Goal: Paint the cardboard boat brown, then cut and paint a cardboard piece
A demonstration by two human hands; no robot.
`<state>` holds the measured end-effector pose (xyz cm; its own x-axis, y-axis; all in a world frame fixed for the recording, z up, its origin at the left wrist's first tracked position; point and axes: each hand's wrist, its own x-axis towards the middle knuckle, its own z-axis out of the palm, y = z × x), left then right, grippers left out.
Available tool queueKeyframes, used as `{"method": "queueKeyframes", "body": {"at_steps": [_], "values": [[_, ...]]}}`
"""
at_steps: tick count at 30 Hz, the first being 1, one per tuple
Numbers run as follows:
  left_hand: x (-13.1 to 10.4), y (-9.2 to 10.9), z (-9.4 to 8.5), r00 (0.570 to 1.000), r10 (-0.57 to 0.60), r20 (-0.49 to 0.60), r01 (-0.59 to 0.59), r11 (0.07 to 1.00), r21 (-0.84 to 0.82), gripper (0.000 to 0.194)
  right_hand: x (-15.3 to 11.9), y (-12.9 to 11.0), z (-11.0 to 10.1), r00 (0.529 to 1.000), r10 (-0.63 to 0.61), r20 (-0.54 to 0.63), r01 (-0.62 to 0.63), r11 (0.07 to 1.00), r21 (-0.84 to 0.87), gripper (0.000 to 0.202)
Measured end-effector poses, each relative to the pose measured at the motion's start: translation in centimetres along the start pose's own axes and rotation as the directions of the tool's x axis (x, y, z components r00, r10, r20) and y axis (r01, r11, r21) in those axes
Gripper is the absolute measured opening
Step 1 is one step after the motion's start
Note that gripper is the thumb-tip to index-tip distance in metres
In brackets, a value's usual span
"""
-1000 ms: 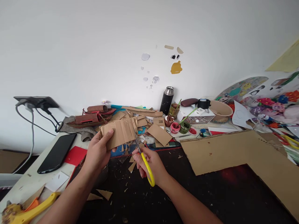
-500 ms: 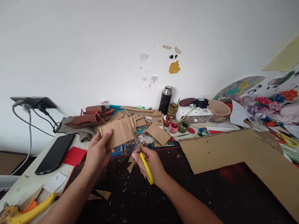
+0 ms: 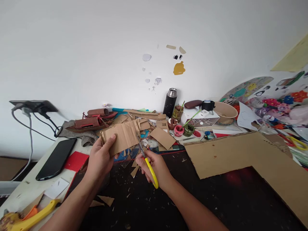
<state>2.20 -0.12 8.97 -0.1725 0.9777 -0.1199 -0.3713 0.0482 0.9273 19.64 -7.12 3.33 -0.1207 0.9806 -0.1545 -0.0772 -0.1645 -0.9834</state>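
Observation:
My left hand [image 3: 102, 154] grips a creased piece of brown cardboard [image 3: 124, 138] by its left end, thumb on top and fingers beneath. In my right hand [image 3: 155, 168] is a pair of scissors [image 3: 151, 171] with yellow handles. Their metal blades point up and away, meeting the right edge of the cardboard. How far the blades are parted is hard to see. Below and behind the held piece lie several cardboard scraps [image 3: 134, 171], and a flat cardboard rectangle [image 3: 163, 138] rests just beyond the scissors.
Two brown model boats [image 3: 88, 123] sit on grey cloth at the back left. A black flask [image 3: 170, 103] stands near open paint pots [image 3: 178, 130]. A large cut cardboard sheet [image 3: 223, 154] covers the right side; a phone [image 3: 56, 158] and yellow glue gun [image 3: 36, 218] lie left.
Almost nothing differs. The view has shifted very slightly, and the scissors and my right hand are barely displaced; both hands keep their hold.

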Motion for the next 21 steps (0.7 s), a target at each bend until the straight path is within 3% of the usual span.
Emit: {"method": "queueKeyframes", "body": {"at_steps": [13,17,21], "values": [[-0.3,0.7,0.0,0.999,0.027,0.04,-0.029,0.998,0.058,0.046,0.2,2.5,-0.9,0.996,-0.041,0.081,0.042,0.999,-0.01,0.067],[-0.6,1.1,0.2,0.999,0.012,0.047,-0.014,0.998,0.061,0.044,0.3,2.6,-1.0,0.995,-0.051,0.083,0.053,0.998,-0.02,0.068],[-1.1,1.0,0.2,0.999,0.008,0.049,-0.013,0.994,0.107,0.047,0.5,2.1,-0.9,0.996,-0.044,0.072,0.039,0.997,0.074,0.067]]}}
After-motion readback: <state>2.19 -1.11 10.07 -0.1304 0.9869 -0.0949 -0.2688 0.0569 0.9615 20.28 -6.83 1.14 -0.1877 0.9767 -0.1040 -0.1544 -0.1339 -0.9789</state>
